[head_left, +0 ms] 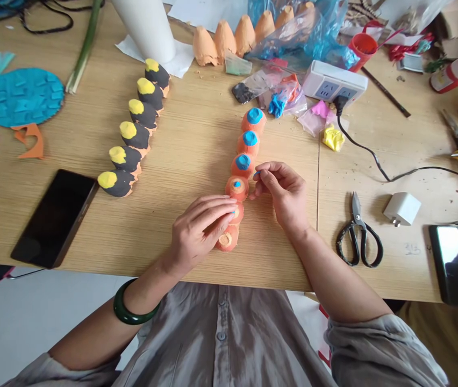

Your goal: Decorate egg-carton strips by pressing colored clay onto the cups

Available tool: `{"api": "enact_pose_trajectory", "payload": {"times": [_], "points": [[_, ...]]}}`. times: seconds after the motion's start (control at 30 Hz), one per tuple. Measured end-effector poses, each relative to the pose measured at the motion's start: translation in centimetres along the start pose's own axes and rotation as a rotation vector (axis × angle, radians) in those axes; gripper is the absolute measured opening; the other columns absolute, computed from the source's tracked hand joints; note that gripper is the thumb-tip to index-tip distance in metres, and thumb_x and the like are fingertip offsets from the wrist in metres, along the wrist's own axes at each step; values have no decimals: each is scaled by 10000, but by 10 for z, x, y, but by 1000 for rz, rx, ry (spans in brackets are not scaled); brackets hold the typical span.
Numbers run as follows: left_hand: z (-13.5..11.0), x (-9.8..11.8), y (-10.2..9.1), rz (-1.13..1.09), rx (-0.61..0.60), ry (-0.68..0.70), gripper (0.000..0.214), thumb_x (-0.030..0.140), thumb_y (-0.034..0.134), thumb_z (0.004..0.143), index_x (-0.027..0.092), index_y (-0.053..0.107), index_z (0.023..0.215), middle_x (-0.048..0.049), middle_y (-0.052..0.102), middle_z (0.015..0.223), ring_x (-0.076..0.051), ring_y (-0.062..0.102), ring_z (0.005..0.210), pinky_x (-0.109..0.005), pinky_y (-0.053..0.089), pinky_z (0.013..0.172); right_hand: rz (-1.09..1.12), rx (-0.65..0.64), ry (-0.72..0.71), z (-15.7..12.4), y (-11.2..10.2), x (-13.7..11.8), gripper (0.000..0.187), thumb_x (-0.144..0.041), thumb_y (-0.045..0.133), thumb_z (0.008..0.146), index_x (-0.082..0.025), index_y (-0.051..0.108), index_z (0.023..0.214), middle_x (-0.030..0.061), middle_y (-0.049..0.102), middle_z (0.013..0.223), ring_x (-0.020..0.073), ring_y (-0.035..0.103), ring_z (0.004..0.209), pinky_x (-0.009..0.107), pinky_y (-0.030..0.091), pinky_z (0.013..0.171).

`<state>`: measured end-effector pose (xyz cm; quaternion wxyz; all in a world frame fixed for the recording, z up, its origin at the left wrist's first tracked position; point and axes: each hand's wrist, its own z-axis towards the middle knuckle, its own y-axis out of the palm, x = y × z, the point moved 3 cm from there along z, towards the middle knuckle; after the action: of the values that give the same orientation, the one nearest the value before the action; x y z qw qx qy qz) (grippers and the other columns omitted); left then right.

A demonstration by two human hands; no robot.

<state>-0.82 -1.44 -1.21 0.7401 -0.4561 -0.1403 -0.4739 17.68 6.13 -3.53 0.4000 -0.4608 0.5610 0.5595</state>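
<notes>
A strip of orange egg-carton cups (240, 185) runs away from me on the table. The three far cups have flat blue clay caps (249, 138); a nearer one carries a small blue dab (237, 184), and the nearest top (225, 239) is bare. My left hand (197, 228) rests its closed fingertips on a cup near the close end, with a speck of blue clay (233, 212) showing between finger and thumb. Just right of the strip, my right hand (283, 193) pinches a bit of blue clay (256, 175).
To the left lie a black-and-yellow carton strip (134, 134), a dark phone (55, 217) and a blue oval piece (23, 97). On the right are scissors (358, 236), a white charger (402, 208) and another phone (453, 263). Bagged clay (283, 99) and a power strip (334, 80) sit behind.
</notes>
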Motion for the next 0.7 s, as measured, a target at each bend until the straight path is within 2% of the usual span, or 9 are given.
{"api": "enact_pose_trajectory", "payload": {"times": [0.17,0.37,0.53,0.7], "points": [[-6,-3,2,49,-12,101,342,28,676,963,196,727,1257,-88,805,1235,-219,761,1174,-396,652,1014,1,4,4,0,1,0,331,-507,850,850,-207,724,910,-25,688,777,79,610,541,245,607,556],[-5,-2,-2,102,34,39,491,101,696,977,237,641,1445,-75,811,1239,-201,784,1100,-345,646,981,55,11,12,1,0,-4,262,-449,841,872,-215,732,920,-20,692,808,88,619,605,252,626,596],[-1,-1,-12,84,99,-48,439,70,655,981,232,687,1388,-94,809,1225,-213,786,1076,-365,638,967,191,-53,102,5,-3,-12,229,-410,850,860,-215,747,924,-20,712,850,82,632,650,224,620,601],[16,15,-20,58,139,13,386,23,686,947,223,741,1273,-68,814,1176,-186,771,1078,-329,619,981,154,-166,182,-7,9,-31,321,-479,779,919,-219,744,1103,2,794,895,96,684,590,247,619,577]]}}
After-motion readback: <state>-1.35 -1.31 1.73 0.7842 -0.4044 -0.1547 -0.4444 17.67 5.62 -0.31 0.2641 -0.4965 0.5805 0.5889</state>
